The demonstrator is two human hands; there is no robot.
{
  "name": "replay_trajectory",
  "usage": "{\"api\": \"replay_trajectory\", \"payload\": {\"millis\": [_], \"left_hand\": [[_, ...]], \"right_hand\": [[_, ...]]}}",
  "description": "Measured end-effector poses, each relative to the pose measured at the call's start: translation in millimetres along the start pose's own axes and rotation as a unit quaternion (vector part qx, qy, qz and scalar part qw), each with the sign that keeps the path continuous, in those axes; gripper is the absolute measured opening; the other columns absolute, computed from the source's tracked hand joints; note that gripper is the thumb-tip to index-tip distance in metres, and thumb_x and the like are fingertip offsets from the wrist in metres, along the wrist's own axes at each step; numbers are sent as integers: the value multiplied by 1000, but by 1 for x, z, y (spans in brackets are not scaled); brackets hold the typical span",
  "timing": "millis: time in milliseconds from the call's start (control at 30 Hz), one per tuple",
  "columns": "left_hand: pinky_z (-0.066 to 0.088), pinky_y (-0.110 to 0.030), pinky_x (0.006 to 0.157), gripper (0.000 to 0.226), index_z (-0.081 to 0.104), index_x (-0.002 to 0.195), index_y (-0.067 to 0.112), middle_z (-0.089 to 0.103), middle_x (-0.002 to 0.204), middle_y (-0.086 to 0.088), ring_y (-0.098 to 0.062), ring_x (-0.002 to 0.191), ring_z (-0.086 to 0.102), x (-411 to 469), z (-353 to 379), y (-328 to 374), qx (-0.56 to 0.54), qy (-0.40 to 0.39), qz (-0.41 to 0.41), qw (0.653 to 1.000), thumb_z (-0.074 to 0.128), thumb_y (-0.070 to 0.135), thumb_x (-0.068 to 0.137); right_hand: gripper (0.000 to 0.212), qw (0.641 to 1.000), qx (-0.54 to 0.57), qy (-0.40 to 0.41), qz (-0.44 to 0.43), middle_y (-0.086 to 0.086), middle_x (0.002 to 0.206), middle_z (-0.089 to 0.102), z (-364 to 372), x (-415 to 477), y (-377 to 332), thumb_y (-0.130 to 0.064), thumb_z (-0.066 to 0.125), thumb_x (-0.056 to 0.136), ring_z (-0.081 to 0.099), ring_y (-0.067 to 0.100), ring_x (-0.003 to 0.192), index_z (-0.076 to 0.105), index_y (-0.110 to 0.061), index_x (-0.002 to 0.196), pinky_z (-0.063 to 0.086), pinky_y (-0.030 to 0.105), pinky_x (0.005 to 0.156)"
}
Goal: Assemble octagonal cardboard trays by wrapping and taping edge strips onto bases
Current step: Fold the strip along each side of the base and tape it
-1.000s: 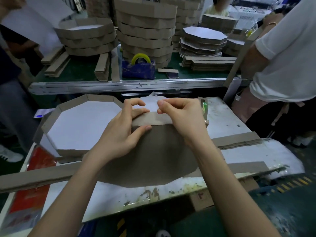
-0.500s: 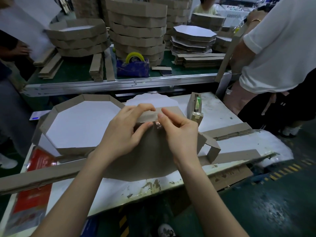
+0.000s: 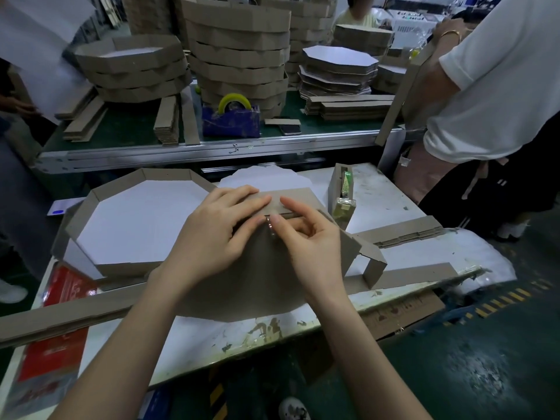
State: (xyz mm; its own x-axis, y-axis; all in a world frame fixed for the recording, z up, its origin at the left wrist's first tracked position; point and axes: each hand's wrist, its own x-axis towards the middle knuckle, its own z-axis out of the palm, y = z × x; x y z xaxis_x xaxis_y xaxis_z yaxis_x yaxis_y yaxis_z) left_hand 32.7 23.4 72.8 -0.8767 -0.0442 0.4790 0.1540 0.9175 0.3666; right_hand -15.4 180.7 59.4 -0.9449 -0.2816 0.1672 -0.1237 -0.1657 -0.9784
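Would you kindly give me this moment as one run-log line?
step: taping edge strip to base | left hand: presses strip | right hand: pinches tape at seam

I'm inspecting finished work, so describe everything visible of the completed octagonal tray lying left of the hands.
The completed tray is an octagon with a flat white floor and a low brown cardboard wall standing upright all round, creased at each corner. It lies open side up and empty on the near table, apparently on further cardboard that juts out at its left. The left hand and forearm cover its near right corner; contact cannot be told. A long cardboard strip lies in front.
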Motion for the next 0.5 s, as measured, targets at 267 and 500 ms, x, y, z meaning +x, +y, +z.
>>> {"api": "replay_trajectory", "payload": {"millis": [267, 500], "left_hand": [[45, -39, 93, 40, 58, 131, 39, 55, 136, 1, -22, 120, 47, 6, -3, -2, -2, -30, -9, 1000, 41, 35, 95], [44, -35, 88, 43, 52, 134, 46, 53, 137, 4, -19, 119, 44, 11, -5, -2, 13, -53, -17, 998, 34, 39, 95]], "right_hand": [[45, 993, -109, 1, -52, -11, 61, 64, -5, 15, 7, -14, 78, 85, 59, 1, 63, 65, -19, 127, 50, 14, 69], [43, 975, -189, 12, -116, -25, 59, 61, -4, 23, 13, -17, 78, 85, 52, -4, 55, 67, -16, 127, 42, 8, 63]]}}
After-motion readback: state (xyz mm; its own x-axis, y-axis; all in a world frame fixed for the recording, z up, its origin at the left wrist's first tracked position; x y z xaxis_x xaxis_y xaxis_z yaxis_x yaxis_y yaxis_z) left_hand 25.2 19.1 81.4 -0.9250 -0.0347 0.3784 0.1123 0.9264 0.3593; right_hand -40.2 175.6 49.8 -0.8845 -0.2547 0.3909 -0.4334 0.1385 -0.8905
